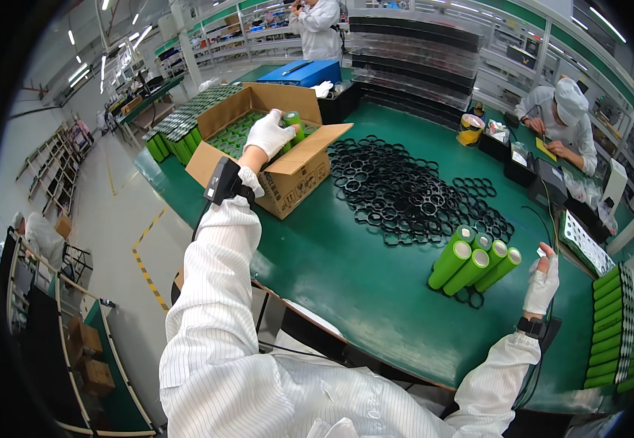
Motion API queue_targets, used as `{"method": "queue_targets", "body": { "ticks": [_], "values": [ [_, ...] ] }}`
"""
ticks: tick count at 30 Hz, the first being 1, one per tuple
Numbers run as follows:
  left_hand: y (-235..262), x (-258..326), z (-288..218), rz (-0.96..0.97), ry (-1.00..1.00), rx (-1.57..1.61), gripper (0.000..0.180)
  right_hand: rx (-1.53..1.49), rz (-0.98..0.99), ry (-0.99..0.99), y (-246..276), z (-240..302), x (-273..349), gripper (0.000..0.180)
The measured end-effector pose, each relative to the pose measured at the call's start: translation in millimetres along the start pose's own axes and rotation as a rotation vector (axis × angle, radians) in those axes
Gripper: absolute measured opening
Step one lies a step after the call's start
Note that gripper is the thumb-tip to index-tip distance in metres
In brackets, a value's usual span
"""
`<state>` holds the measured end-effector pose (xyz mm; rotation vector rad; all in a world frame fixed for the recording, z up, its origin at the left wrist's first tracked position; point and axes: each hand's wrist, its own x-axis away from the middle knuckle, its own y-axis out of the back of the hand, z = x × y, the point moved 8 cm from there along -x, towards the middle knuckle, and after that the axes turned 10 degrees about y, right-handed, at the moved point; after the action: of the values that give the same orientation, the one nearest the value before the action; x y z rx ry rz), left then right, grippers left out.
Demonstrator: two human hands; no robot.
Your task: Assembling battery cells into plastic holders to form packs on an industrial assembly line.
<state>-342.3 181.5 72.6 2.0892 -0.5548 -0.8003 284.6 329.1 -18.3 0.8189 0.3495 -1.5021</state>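
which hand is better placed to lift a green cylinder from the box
Probably the left hand: over the box, at a green cylinder; the right hand is across the table.

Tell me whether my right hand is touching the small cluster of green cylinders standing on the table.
Apart: the head view shows bare green tabletop between your right hand and the nearest green cylinder.

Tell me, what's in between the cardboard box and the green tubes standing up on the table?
A heap of black ring frames lies between the cardboard box and green tubes, in the head view.
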Motion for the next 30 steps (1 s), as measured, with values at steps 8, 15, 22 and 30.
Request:
{"method": "queue_targets", "body": {
  "ticks": [8, 15, 22, 30],
  "values": [
    [92.5, 24.1, -27.1, -0.536, -0.111, -0.023, 0.046, 0.084, -0.165, 0.208, 15.2, 26.1, -0.5, 0.034],
    [156.2, 121.9, -131.0, -0.562, -0.406, 0.301, 0.038, -0.308, -0.046, 0.223, -14.3, 114.9, 23.2, 0.024],
    [63.7, 274.1, -214.3, 0.075, -0.704, 0.566, 0.047, -0.349, 0.453, 0.278, -86.7, 193.0, 75.9, 0.052],
    [-33.3, 333.0, -251.8, 0.454, -0.753, 0.679, 0.045, -0.151, 0.424, 0.284, -57.0, 163.8, 89.3, 0.042]
  ]
}}
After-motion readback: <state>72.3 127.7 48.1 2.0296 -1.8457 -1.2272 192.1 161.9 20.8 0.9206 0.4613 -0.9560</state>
